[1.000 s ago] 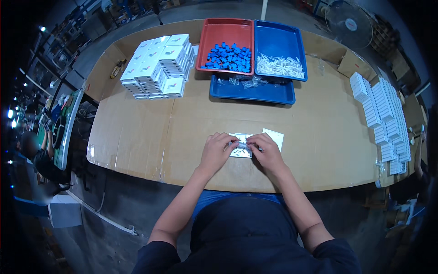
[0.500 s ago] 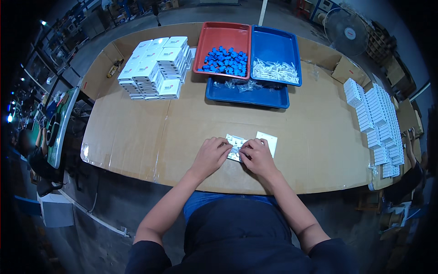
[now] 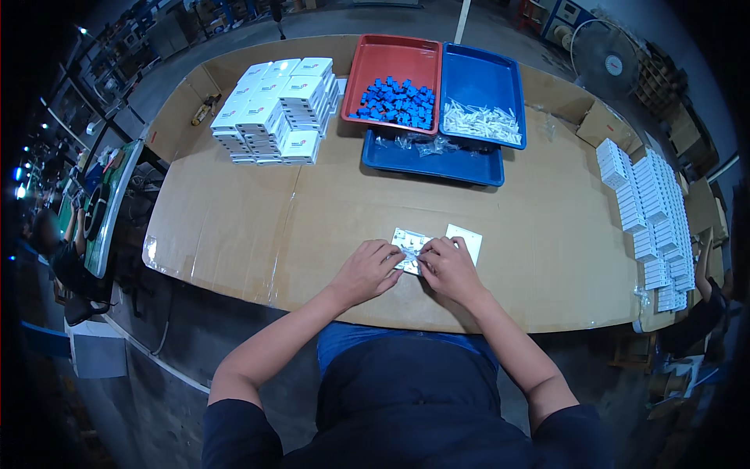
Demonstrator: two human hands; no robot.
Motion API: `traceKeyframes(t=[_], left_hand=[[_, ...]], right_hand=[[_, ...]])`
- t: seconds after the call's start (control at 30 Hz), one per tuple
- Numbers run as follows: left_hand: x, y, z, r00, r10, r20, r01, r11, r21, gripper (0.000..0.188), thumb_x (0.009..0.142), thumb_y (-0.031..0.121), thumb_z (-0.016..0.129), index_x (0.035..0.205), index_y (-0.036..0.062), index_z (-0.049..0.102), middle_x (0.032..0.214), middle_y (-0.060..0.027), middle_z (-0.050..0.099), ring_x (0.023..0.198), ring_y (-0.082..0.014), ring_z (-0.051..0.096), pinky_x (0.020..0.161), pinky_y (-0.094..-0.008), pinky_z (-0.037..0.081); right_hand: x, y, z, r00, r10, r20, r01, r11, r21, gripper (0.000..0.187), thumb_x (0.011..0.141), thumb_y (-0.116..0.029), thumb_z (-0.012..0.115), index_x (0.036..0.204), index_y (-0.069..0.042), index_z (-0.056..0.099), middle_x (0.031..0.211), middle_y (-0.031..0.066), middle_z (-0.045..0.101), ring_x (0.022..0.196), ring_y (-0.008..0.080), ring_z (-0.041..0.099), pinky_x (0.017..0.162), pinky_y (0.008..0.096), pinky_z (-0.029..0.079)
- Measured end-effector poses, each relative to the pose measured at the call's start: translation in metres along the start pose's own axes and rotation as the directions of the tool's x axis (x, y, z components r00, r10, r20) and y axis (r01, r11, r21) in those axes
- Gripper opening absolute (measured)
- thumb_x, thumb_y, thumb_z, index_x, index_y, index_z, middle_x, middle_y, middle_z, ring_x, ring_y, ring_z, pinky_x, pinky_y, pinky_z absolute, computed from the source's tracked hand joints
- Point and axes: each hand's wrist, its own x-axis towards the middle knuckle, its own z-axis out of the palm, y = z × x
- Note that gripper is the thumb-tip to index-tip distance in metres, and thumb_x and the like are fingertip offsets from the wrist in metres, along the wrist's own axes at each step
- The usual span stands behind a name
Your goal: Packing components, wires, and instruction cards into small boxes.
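Observation:
A small white square housing with fittings inside lies on the cardboard-covered table in front of me. My left hand is at its left side, the fingers bent and closed, their tips over the inner fittings. From the right, my right hand reaches over the housing with thumb and fingertips pinched together. Whatever small part lies between the fingertips is too small to make out. Partly behind my right hand rests a flat white square plate.
Stacked white boxes stand at the far left. A red tray holds blue pieces; a blue tray holds white plugs. Below them sits another blue tray with clear plastic. Rows of white boxes line the right edge, near another person's arm.
The whole view has shifted slightly. My left hand has drawn a little back and left on the housing, with its elbow further out. My right hand stays over the housing.

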Motion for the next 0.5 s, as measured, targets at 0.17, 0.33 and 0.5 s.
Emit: traceKeyframes(t=[0.17,0.33,0.5], left_hand=[[0.002,0.000,0.003,0.999,-0.036,-0.022,0.034,0.997,-0.065,0.031,0.088,0.021,0.073,0.114,0.0032,0.066,0.112,-0.0104,0.063,0.112,-0.0295,0.059,0.098,-0.0419,0.048],[0.005,-0.004,0.001,0.998,-0.054,0.011,0.055,0.991,-0.120,0.033,0.085,0.020,0.076,0.113,0.0036,0.067,0.111,-0.0096,0.065,0.110,-0.0309,0.061,0.096,-0.0423,0.050],[0.006,-0.008,0.002,0.998,-0.058,-0.021,0.054,0.984,-0.168,0.033,0.081,0.017,0.079,0.110,0.0056,0.069,0.117,-0.0126,0.063,0.112,-0.0325,0.060,0.097,-0.0434,0.050]], right_hand=[[0.005,0.004,-0.004,0.996,0.023,0.087,-0.023,1.000,0.001,0.012,0.084,-0.013,0.073,0.096,-0.010,0.075,0.094,0.0043,0.067,0.093,0.0222,0.064,0.089,0.0418,0.041],[0.008,0.009,-0.010,0.995,-0.065,0.072,0.065,0.998,-0.001,0.013,0.083,-0.012,0.071,0.096,-0.011,0.075,0.094,0.0056,0.067,0.092,0.0238,0.065,0.086,0.0424,0.042],[0.011,0.013,-0.012,0.986,-0.101,0.132,0.108,0.993,-0.047,0.014,0.082,-0.012,0.072,0.095,-0.010,0.072,0.093,0.0044,0.067,0.094,0.0239,0.065,0.084,0.0409,0.044]])
